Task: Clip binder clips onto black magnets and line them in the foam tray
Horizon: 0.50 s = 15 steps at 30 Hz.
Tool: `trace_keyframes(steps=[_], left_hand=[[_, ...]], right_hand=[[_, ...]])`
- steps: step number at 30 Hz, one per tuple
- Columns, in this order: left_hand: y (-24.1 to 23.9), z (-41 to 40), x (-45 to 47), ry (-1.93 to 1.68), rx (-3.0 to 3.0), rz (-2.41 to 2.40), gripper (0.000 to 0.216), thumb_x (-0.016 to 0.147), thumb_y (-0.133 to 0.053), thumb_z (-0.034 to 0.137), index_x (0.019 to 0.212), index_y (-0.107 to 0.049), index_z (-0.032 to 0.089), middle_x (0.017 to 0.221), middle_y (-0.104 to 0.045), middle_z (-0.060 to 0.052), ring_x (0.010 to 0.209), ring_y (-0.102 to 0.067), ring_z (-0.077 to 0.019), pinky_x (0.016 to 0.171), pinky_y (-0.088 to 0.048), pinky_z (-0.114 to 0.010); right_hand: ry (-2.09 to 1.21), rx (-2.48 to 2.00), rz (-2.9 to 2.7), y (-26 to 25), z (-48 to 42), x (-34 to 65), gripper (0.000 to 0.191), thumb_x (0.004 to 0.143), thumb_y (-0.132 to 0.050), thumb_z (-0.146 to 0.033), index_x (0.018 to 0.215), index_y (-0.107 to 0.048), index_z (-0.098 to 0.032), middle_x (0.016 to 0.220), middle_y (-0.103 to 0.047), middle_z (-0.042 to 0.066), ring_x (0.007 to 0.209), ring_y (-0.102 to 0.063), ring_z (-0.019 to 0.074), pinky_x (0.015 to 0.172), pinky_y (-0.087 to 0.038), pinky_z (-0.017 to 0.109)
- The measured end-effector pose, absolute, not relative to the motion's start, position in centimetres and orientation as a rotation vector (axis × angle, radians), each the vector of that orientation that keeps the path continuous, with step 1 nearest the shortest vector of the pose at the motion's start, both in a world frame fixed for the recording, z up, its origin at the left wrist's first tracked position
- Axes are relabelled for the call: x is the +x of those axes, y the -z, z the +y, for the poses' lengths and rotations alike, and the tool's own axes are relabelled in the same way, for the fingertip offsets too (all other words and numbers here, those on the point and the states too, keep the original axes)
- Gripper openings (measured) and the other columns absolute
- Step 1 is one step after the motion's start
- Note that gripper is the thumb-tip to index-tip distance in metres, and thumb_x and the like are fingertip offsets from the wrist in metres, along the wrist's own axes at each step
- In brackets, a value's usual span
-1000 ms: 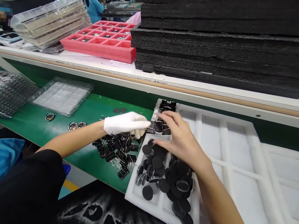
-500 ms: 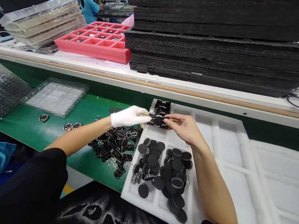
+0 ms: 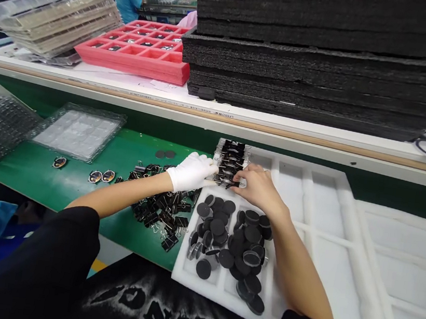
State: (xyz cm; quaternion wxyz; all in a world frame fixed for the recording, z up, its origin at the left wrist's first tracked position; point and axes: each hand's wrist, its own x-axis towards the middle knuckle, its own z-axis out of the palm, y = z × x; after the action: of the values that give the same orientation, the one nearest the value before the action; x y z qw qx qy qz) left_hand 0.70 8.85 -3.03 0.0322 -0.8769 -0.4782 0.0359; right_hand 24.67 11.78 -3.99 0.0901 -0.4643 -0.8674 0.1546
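Note:
At the far left corner of the white foam tray [image 3: 178,275] stands a row of black binder clips [image 3: 233,149] with silver wire handles. Between my hands, at the near end of that row, is a pair of binder clips [image 3: 228,174] with a dark round part partly visible between them. My left hand [image 3: 195,172], in a white glove, pinches the left side of this pair. Bare fingers of my right hand [image 3: 258,187] close on its right side. Fingers hide some of the clips. A loose heap of binder clips [image 3: 163,208] lies beside the tray, below my left hand.
Black round discs [image 3: 217,228] fill two tray compartments. Two flat discs [image 3: 165,154], several round metal-rimmed parts [image 3: 95,176] and clear plastic trays [image 3: 77,134] lie on the green table [image 3: 137,141]. Above stand a red foam tray [image 3: 132,60] and stacked black foam [image 3: 306,77].
Both hands have brought the clip pair down against the near end of the row. My right hand's fingers have curled lower, and the view has shifted slightly.

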Motion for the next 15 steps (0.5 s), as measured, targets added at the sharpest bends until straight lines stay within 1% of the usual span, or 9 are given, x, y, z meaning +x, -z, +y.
trace_keyframes(steps=[4,7,8,10,12,13,15], left_hand=[[4.1,9.0,1.4,-0.198,-2.598,-1.369,0.041,0.100,-0.062,0.053,0.107,-0.072,0.015,0.106,-0.068,-0.018,0.103,-0.063,-0.0352,0.076,-0.036,-0.041],[4.3,9.1,1.5,-0.222,-2.592,-1.302,0.041,0.102,-0.057,0.052,0.106,-0.072,0.014,0.102,-0.068,-0.018,0.101,-0.063,-0.0352,0.075,-0.035,-0.041],[4.1,9.0,1.4,-0.220,-2.601,-1.289,0.043,0.103,-0.055,0.053,0.105,-0.072,0.014,0.101,-0.068,-0.018,0.100,-0.063,-0.0346,0.075,-0.035,-0.041],[3.0,9.0,0.5,-0.197,-2.623,-1.300,0.046,0.104,-0.052,0.056,0.105,-0.073,0.015,0.101,-0.068,-0.016,0.098,-0.064,-0.0324,0.077,-0.037,-0.040],[1.4,8.8,-1.4,-0.133,-2.618,-1.390,0.047,0.105,-0.048,0.056,0.108,-0.073,0.017,0.104,-0.070,-0.014,0.097,-0.065,-0.0297,0.081,-0.039,-0.040],[0.5,8.7,-2.8,-0.086,-2.596,-1.467,0.046,0.106,-0.046,0.054,0.110,-0.074,0.018,0.106,-0.071,-0.013,0.097,-0.066,-0.0286,0.083,-0.040,-0.040],[-1.0,8.1,-6.6,0.030,-2.506,-1.665,0.043,0.106,-0.046,0.052,0.116,-0.074,0.020,0.113,-0.073,-0.011,0.102,-0.067,-0.0282,0.089,-0.043,-0.041]], right_hand=[[-0.289,-1.339,-2.640,5.2,11.8,24.0,0.014,0.086,-0.080,-0.029,0.097,-0.081,-0.020,0.108,-0.066,0.015,0.107,-0.059,0.0360,0.089,-0.042,0.046],[-0.223,-1.319,-2.649,5.2,11.9,24.0,0.012,0.085,-0.082,-0.028,0.092,-0.078,-0.020,0.103,-0.066,0.013,0.104,-0.059,0.0346,0.087,-0.042,0.045],[-0.230,-1.316,-2.645,5.0,11.9,24.1,0.014,0.083,-0.084,-0.028,0.091,-0.075,-0.020,0.102,-0.066,0.012,0.103,-0.060,0.0343,0.088,-0.043,0.045],[-0.334,-1.291,-2.618,4.4,11.9,24.8,0.025,0.080,-0.088,-0.031,0.093,-0.070,-0.020,0.101,-0.066,0.010,0.102,-0.061,0.0329,0.086,-0.046,0.042],[-0.501,-1.278,-2.562,3.9,12.0,26.0,0.037,0.077,-0.090,-0.036,0.099,-0.065,-0.020,0.104,-0.067,0.009,0.101,-0.063,0.0309,0.082,-0.048,0.039],[-0.582,-1.299,-2.538,3.7,12.1,26.7,0.040,0.076,-0.090,-0.038,0.102,-0.064,-0.021,0.105,-0.067,0.009,0.099,-0.064,0.0298,0.079,-0.049,0.037],[-0.718,-1.430,-2.525,3.5,12.2,28.2,0.040,0.075,-0.088,-0.037,0.103,-0.064,-0.021,0.105,-0.070,0.008,0.094,-0.067,0.0281,0.073,-0.050,0.035]])
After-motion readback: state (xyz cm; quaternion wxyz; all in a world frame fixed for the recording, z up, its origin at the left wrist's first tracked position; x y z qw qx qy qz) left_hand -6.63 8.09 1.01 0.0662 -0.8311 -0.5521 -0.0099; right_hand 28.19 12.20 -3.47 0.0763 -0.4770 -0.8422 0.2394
